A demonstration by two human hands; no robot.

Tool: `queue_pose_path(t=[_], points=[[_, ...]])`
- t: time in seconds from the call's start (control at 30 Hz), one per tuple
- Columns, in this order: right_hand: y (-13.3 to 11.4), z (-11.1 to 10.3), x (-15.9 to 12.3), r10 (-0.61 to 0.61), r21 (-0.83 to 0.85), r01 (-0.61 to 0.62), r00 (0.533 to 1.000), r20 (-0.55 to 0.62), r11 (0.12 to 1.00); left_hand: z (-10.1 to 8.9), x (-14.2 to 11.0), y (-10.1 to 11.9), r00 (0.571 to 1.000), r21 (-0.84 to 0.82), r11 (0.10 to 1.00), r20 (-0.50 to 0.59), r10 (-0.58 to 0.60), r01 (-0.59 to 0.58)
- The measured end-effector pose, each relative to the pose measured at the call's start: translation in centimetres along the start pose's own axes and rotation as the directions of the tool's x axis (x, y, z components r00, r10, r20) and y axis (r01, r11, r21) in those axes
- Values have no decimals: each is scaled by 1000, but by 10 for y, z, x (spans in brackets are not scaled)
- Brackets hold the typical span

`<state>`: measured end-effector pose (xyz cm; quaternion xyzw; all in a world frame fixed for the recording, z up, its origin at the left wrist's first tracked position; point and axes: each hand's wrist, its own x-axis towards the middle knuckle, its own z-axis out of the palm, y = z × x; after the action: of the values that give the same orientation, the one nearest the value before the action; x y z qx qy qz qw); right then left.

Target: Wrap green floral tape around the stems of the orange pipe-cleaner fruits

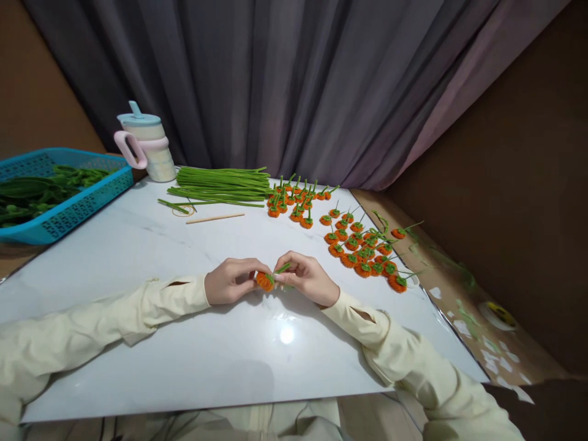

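Note:
Between my hands is a small orange pipe-cleaner pumpkin with a green top, held just above the white tabletop. My left hand pinches its orange body from the left. With thumb and forefinger, my right hand grips the pumpkin's green stem. Rows of similar orange pumpkins with upright green stems stand to the right. Another group of pumpkins sits farther back, next to a bundle of green pipe cleaners.
A thin wooden stick and a thin tan loop lie before the bundle. At the back left stand a lidded tumbler and a blue basket of green pieces. Paper scraps and a tape roll lie right of the tabletop.

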<state>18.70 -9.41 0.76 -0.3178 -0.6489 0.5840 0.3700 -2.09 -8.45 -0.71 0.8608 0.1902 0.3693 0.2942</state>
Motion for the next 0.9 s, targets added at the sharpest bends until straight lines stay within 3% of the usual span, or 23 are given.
queue_pose_path(t=[0.13, 0.27, 0.43, 0.6, 0.77, 0.9], points=[[1, 1, 0, -29, -23, 27, 997, -70, 999, -3, 3, 4, 973, -283, 936, 151, -173, 210], [-1, 3, 0, -14, 10, 15, 996, -90, 1000, -3, 8, 5, 955, -457, 839, 158, -249, 294], [-4, 3, 1, 43, 140, -35, 997, -56, 990, 0, 10, 3, 931, -561, 748, 140, -336, 354], [-5, 1, 3, 85, 231, -79, 996, -16, 970, 0, 12, 4, 853, -622, 620, 164, -495, 479], [-4, 1, 2, 99, 249, -98, 995, 10, 963, 0, 14, 8, 810, -634, 572, 156, -565, 521], [-2, 3, 2, 102, 263, -101, 995, 12, 960, 2, 16, 7, 802, -662, 558, 111, -587, 500]])
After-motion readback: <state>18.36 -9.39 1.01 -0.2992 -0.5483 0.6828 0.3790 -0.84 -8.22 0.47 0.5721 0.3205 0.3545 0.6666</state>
